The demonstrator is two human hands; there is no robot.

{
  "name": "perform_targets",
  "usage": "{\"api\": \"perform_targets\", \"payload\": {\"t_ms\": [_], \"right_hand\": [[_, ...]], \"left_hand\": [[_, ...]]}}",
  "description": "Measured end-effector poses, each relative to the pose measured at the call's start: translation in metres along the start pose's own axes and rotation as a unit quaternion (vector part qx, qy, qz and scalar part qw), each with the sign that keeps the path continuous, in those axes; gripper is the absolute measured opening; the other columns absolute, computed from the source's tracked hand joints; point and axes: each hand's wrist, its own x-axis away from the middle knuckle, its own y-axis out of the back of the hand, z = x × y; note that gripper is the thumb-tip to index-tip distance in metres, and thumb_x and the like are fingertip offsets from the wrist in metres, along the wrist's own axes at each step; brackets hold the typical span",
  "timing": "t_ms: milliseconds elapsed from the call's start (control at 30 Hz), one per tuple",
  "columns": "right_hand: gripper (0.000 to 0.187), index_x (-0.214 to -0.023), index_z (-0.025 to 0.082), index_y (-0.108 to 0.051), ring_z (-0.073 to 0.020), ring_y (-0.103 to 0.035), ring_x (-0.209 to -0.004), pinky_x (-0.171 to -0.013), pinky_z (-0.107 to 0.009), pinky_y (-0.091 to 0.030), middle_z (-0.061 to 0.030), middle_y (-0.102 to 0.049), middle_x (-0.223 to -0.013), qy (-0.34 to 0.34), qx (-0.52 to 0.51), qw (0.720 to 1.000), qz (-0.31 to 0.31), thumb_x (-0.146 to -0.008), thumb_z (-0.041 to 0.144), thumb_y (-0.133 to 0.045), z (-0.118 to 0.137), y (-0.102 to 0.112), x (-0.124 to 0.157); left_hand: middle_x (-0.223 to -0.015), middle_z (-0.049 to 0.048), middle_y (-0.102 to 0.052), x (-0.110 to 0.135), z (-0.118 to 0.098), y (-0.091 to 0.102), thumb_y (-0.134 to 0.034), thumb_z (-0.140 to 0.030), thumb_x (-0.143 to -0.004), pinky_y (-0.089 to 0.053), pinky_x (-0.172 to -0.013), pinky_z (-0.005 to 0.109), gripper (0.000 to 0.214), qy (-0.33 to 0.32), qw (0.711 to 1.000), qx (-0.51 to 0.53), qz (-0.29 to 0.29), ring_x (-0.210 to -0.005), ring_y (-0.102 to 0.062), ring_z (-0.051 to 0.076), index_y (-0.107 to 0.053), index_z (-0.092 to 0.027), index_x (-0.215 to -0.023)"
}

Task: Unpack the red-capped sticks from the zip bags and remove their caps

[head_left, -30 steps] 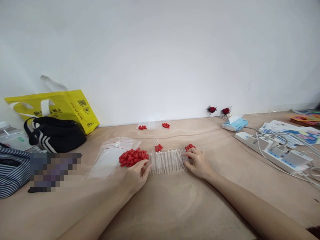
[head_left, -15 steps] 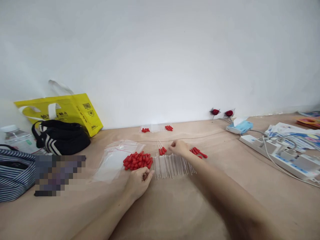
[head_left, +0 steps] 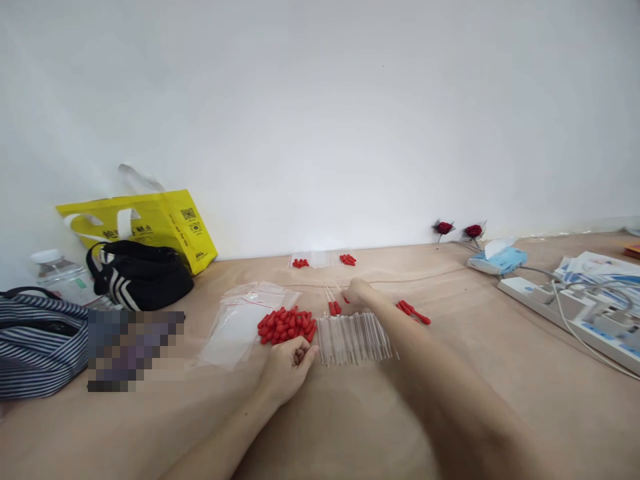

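My right hand (head_left: 359, 292) reaches past a row of thin clear glass tubes (head_left: 355, 339), its fingers closed at the red bulb of a glass dropper (head_left: 346, 299). Just left of it lie two more droppers (head_left: 335, 308), their red bulbs toward me and thin tubes pointing away. My left hand (head_left: 290, 367) rests on the table with fingers curled in, thumb beside the near left end of the tube row. Whatever is inside those fingers is hidden. Directly behind it sits a heap of loose red rubber bulbs (head_left: 287, 325). More red-bulbed pieces (head_left: 413, 312) lie beyond my right forearm.
Clear zip bags (head_left: 240, 327) lie left of the heap. Small bags with red bulbs (head_left: 301, 263) lie by the wall. At left stand a yellow bag (head_left: 165, 220), a black pouch (head_left: 150, 277) and a striped bag (head_left: 43, 347). A power strip (head_left: 565, 313) and tissue pack (head_left: 500, 257) are right.
The view has swung slightly, shifting everything rightward. My right hand has come down at the third dropper of the small group, which now lies slanted apart from the other two. My left hand stays curled.
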Motion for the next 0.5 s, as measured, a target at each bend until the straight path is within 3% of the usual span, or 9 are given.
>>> {"api": "perform_targets", "payload": {"t_ms": [67,167,200,233,333,500], "right_hand": [[0.022,-0.067,0.015,-0.061,-0.0172,-0.058,-0.061,-0.059,-0.027,-0.039,-0.0072,-0.063,-0.062,0.02,0.008,1.0,-0.021,-0.078,0.027,-0.047,-0.013,0.01,0.017],[0.017,-0.078,0.017,-0.058,-0.0176,-0.056,-0.078,-0.076,-0.033,-0.033,-0.0051,-0.064,-0.08,0.076,0.014,0.994,-0.072,-0.082,0.025,-0.043,-0.045,0.018,0.057],[0.016,-0.079,0.018,-0.057,-0.0177,-0.053,-0.083,-0.081,-0.034,-0.03,-0.0043,-0.063,-0.083,0.108,0.018,0.99,-0.094,-0.083,0.024,-0.043,-0.057,0.017,0.072],[0.016,-0.078,0.018,-0.056,-0.0179,-0.052,-0.081,-0.081,-0.036,-0.028,-0.0042,-0.063,-0.08,0.19,0.028,0.971,-0.144,-0.083,0.025,-0.043,-0.07,0.015,0.088],[0.018,-0.082,0.018,-0.058,-0.0172,-0.05,-0.077,-0.08,-0.036,-0.026,-0.0043,-0.06,-0.075,0.325,0.039,0.912,-0.247,-0.085,0.026,-0.042,-0.099,0.002,0.128],[0.017,-0.092,0.021,-0.06,-0.0146,-0.047,-0.072,-0.078,-0.035,-0.025,-0.0021,-0.059,-0.073,0.388,0.024,0.873,-0.295,-0.084,0.024,-0.046,-0.101,-0.016,0.157]], "left_hand": [[-0.055,-0.0025,-0.05,0.001,0.0,0.001,-0.044,-0.033,-0.079,-0.037,-0.047,0.021,0.023,-0.036,0.998,-0.016,-0.048,-0.049,-0.046,0.011,-0.05,-0.018,-0.063],[-0.076,0.0034,-0.058,0.003,-0.003,0.003,-0.046,-0.027,-0.079,-0.043,-0.066,0.029,0.013,-0.125,0.979,-0.06,-0.148,-0.073,-0.052,0.016,-0.055,-0.017,-0.078],[-0.081,0.005,-0.058,0.004,-0.005,0.003,-0.047,-0.025,-0.078,-0.043,-0.072,0.032,0.012,-0.153,0.97,-0.076,-0.173,-0.079,-0.052,0.018,-0.055,-0.017,-0.083],[-0.085,0.0062,-0.058,0.005,-0.007,0.002,-0.048,-0.024,-0.078,-0.042,-0.077,0.035,0.014,-0.18,0.961,-0.091,-0.19,-0.084,-0.051,0.019,-0.055,-0.017,-0.088],[-0.096,0.0089,-0.056,0.008,-0.017,-0.004,-0.05,-0.022,-0.078,-0.039,-0.084,0.038,0.025,-0.252,0.937,-0.134,-0.2,-0.094,-0.048,0.021,-0.053,-0.017,-0.102],[-0.1,0.0072,-0.058,0.011,-0.04,-0.022,-0.049,-0.023,-0.079,-0.036,-0.086,0.039,0.024,-0.332,0.921,-0.143,-0.149,-0.098,-0.047,0.022,-0.057,-0.02,-0.101]]}}
